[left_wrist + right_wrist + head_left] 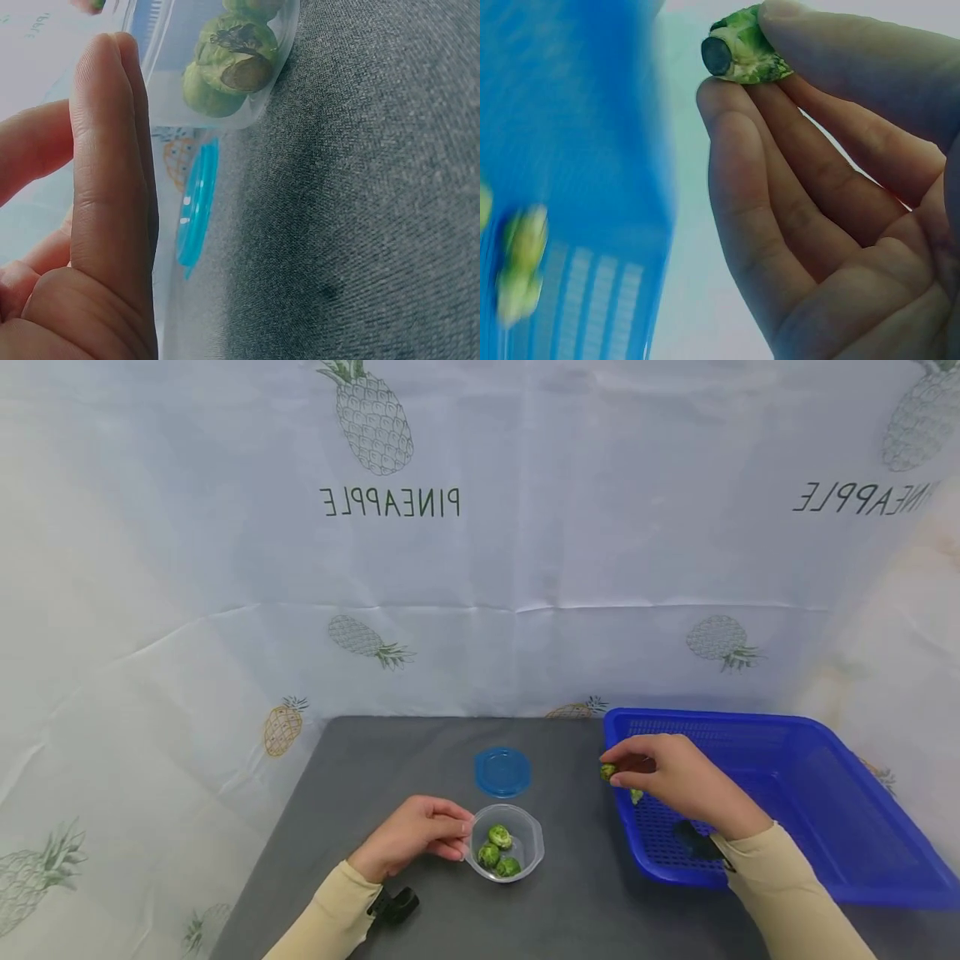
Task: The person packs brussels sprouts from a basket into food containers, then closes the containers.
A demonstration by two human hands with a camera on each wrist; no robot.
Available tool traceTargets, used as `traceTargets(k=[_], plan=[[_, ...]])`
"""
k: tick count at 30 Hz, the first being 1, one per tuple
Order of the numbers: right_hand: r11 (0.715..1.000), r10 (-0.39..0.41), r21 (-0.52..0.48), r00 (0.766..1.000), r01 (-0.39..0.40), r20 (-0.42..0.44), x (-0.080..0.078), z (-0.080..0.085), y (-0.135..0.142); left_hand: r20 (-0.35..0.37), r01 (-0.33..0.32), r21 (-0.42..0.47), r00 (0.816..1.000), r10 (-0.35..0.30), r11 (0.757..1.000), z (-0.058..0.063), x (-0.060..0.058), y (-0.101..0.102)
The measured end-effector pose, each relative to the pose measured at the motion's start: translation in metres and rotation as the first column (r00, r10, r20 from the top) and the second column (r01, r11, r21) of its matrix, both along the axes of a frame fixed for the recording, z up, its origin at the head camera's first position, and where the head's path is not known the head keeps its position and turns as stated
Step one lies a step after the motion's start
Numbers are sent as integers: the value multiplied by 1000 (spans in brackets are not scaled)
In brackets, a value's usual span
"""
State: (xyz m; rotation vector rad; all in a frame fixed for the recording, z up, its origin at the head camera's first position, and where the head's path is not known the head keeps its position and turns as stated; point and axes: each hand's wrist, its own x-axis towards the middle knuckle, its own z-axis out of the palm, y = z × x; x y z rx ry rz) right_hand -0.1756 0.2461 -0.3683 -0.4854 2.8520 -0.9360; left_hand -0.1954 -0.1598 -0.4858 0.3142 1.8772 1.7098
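My left hand point(423, 835) holds the rim of a clear plastic container point(531, 852) at its left side. Several Brussels sprouts, one of them a sprout point(498, 836) near the back, lie inside; in the left wrist view, a sprout point(236, 56) shows its cut stem through the wall. Over the left edge of a blue basket point(825, 893), my right hand point(675, 777) pinches a Brussels sprout point(746, 49) between thumb and fingertips. Below it, another sprout point(636, 796) sits in the basket, partly hidden by the hand.
A round blue lid point(502, 772) lies on the grey table point(405, 743) behind the container. Pineapple-printed fabric point(525, 560) hangs along the table's back. The basket's raised rim bounds the right side.
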Motion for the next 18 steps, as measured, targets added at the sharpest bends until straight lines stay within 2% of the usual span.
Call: traceTargets(k=[9, 18], plan=[[989, 115, -95, 993, -116, -22, 0, -9, -62, 4, 7, 3, 1000, -7, 1000, -2, -2, 2], [971, 161, -178, 987, -157, 9, 3, -26, -99, 2, 6, -5, 1000, -6, 1000, 0, -4, 0]])
